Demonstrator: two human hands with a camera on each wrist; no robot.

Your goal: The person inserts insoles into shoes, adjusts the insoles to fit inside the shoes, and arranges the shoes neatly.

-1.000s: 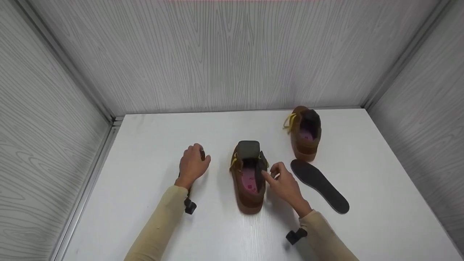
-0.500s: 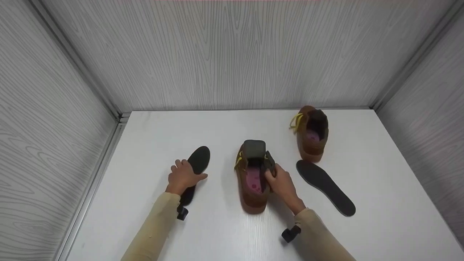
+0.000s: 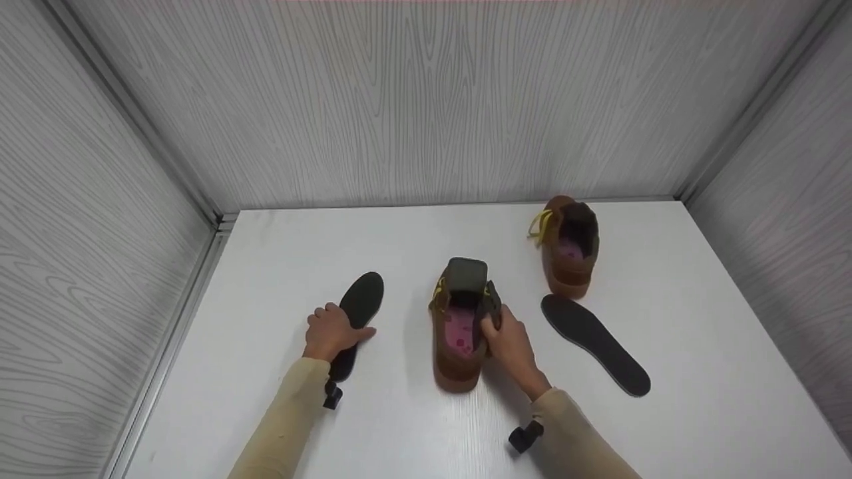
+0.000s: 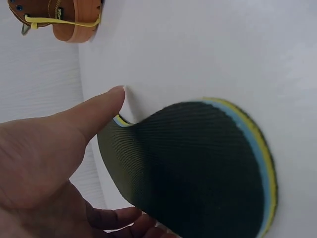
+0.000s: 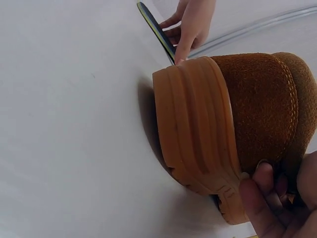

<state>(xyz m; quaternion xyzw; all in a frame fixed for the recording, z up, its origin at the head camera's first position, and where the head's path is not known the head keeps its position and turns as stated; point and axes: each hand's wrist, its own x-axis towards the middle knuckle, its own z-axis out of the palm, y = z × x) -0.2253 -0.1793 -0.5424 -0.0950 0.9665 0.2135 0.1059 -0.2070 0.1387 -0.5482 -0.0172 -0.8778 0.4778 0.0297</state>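
Observation:
A dark insole [image 3: 363, 296] lies at the left of the table under my left hand [image 3: 331, 332]. The left wrist view shows the insole's ribbed dark face [image 4: 203, 158] and its blue and yellow edge layers. My thumb [image 4: 101, 111] is at one edge and the fingers curl at the opposite one. In the middle stands a brown suede shoe [image 3: 456, 376], heel toward me, its tongue folded up and a pink footbed [image 3: 459, 330] inside. My right hand [image 3: 512, 346] pinches the right side of its opening, with the thumb inside the collar.
A second brown shoe [image 3: 569, 273] with yellow laces stands at the back right. Another dark insole [image 3: 596, 342] lies slantwise in front of it. Grey wood-grain panels [image 3: 426, 100] enclose the white table [image 3: 413, 432] at the back and sides.
My left hand has moved slightly down and left on its insole, which now shows more of its face. My right hand has gone from beside the shoe's opening to gripping its collar.

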